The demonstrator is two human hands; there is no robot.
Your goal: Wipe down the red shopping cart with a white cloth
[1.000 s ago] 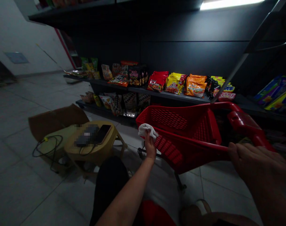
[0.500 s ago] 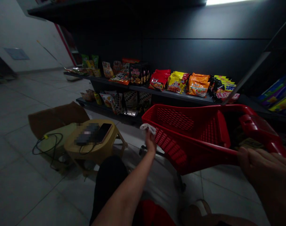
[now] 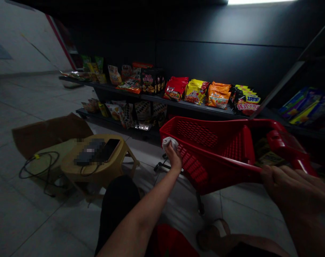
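A red plastic shopping cart basket stands tilted in front of me on the tiled floor. My left hand is closed on a white cloth and presses it against the basket's near left corner. My right hand grips the basket's near rim at the right, fingers wrapped over the edge beside the red handle. My legs and a sandalled foot show at the bottom.
Dark shelves behind the basket carry rows of bright snack and noodle packets. At the left a yellow plastic stool holds a phone and cables, next to a brown cardboard box.
My left hand has slid the cloth a little along the basket's left corner. The basket and my view have shifted slightly; my right hand keeps its grip on the rim.
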